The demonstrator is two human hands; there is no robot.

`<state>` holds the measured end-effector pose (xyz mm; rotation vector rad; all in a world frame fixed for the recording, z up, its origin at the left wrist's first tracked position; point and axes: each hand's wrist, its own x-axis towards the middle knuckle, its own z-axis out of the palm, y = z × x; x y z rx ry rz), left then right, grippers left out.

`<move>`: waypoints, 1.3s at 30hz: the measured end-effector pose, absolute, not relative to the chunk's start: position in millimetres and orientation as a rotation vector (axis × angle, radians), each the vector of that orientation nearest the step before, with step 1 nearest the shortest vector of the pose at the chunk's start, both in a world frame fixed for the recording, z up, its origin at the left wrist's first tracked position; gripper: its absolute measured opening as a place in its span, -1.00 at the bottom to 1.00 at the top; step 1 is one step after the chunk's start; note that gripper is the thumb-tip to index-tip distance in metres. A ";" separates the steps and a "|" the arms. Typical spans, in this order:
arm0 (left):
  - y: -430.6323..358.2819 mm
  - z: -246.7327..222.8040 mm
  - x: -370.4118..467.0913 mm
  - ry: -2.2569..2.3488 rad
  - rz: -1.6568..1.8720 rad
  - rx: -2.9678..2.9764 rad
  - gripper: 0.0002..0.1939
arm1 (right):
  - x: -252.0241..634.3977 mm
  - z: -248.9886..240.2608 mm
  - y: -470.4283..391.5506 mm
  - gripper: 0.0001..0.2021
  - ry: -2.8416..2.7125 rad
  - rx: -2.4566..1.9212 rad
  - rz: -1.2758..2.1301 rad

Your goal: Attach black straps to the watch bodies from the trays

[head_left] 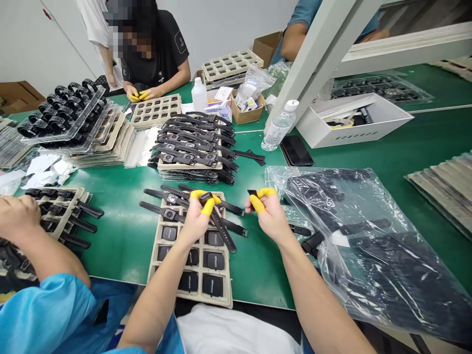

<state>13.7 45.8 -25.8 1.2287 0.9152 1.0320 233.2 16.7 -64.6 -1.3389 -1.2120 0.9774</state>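
Note:
My left hand [199, 216], with yellow covers on thumb and forefinger, grips a smartwatch [206, 196]. One black strap [223, 230] hangs from it toward the tray. Level with it on the right, my right hand [271, 211] pinches a small black piece [251, 192] between yellow-covered fingertips; it looks like a strap end, the rest hidden by the fingers. Below the left hand lies a beige compartment tray [153, 268]. Black square watch bodies [213, 284] fill its nearer cells, and watches with straps [169, 214] lie across its far rows. My left forearm hides part of it.
A clear bag of black straps [368, 236] covers the right side. Behind the tray stand stacked watches [191, 147], a water bottle [279, 127], a phone [296, 150] and a white box [354, 130]. A co-worker's arm [44, 246] reaches in at left; another person [155, 59] sits opposite.

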 end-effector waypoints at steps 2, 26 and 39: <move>44.1 -31.0 13.3 0.960 0.942 1.477 -0.78 | 211.6 -54.2 8.8 -0.69 -1.104 -1.083 1.239; 46.4 -32.9 7.0 0.809 0.788 2.242 -0.40 | 172.0 -34.1 -5.2 -0.57 -0.550 -0.775 1.814; 44.7 -24.4 3.9 0.826 0.592 2.510 -0.53 | 176.9 -38.2 -2.4 -0.48 -0.643 -0.947 1.842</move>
